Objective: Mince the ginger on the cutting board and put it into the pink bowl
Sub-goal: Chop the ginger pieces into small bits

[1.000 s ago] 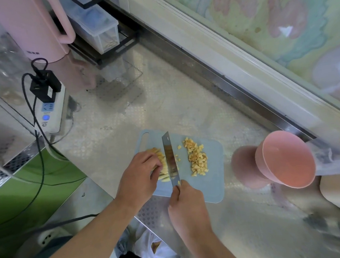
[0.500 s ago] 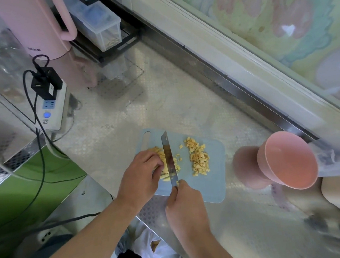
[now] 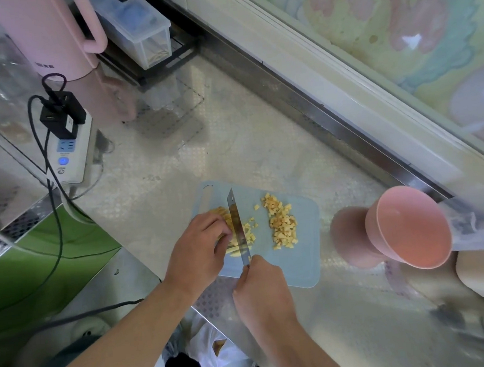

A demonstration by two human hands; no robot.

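Right hand (image 3: 260, 290), at the near edge of the board: fingers curled round the handle of a narrow steel-bladed knife (image 3: 238, 227), handle itself hidden inside the fist. Blade edge-down, pointing away from the body, across the left part of a pale blue plastic cutting board (image 3: 299, 262).

Left hand (image 3: 200, 251), just left of the blade: fingers bent, tips pressing down on the yellow uncut ginger strips (image 3: 230, 243), knuckles close to the flat of the blade.

A few loose yellow bits right beside the blade on its right side. Farther right on the board, apart from the blade, a heap of small diced ginger cubes (image 3: 281, 223).

Right of the board, on the shiny metal counter (image 3: 175, 159): round pink bowl (image 3: 406, 225), close to the board but not touching, nothing of the ginger inside.

Far left on the counter: white power strip (image 3: 70, 150) with black plugs and a blue light. Behind it, tall pink jug with handle (image 3: 49, 33), and a clear lidded plastic box (image 3: 139, 32) on a black wire rack.
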